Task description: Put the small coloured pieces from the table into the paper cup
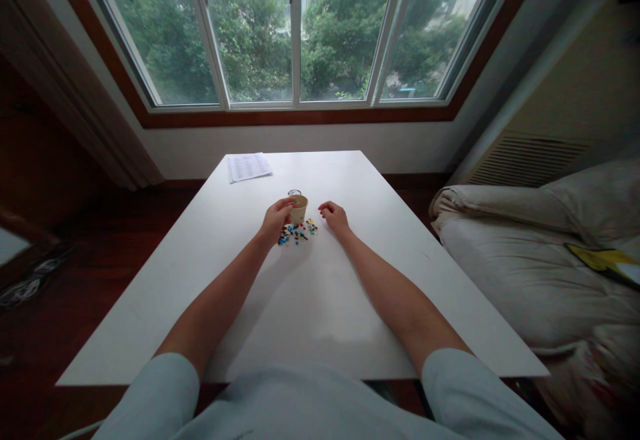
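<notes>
A tan cup [301, 212] sits toward 12 o'clock on the white desk [340, 307], seen from the person's seat. The left hand [277, 219], at the cup's 9 o'clock, grips it with the thumb on the near side and the fingers over the rim. Small colorful beads [296, 234] lie scattered on the desk at the cup's 6 o'clock, many of them blue, with some yellow, red and dark ones among them. The right hand [334, 216] is at the cup's 3 o'clock, apart from it and just beside the beads, its fingers curled in and narrow; at this distance I cannot tell whether they hold anything. A small looped object [295, 193] lies just past the cup at 12 o'clock. Printed papers [249, 167] rest at 11 o'clock near the far edge, below the window [250, 40]. A pale sofa [490, 260] stands at 3 o'clock.
</notes>
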Motion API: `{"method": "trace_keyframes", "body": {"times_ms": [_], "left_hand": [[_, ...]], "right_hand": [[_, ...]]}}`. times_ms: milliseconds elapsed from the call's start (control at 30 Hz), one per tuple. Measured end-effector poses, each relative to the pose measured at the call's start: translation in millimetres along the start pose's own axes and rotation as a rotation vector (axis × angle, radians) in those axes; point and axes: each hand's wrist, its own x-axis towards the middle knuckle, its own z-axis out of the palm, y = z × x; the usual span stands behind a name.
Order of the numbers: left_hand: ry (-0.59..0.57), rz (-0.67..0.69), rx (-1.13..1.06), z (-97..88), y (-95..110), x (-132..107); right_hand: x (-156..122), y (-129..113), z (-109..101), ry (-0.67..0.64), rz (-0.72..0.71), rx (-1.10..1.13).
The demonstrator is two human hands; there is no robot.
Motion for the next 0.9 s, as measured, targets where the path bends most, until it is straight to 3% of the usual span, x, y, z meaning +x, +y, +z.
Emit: {"method": "trace_keyframes", "body": {"times_ms": [300, 533, 767, 900], "left_hand": [[-0.047, -0.046, 0.02, -3.5, 5, 2], [-0.029, 0.023, 0.092, -5.4, 5, 2], [0.052, 0.117, 0.258, -14.6, 9, 5], [0.08, 0.186, 0.362, -26.0, 9, 8]], "right_hand": [[-3, -8, -1, 0.004, 0.008, -0.008], [-2, -9, 0, 0.035, 0.0, 0.04], [-3, -34, 2, 0.029, 0.0, 0.282], [-6, -55, 6, -0.069, 0.004, 0.463]]}}
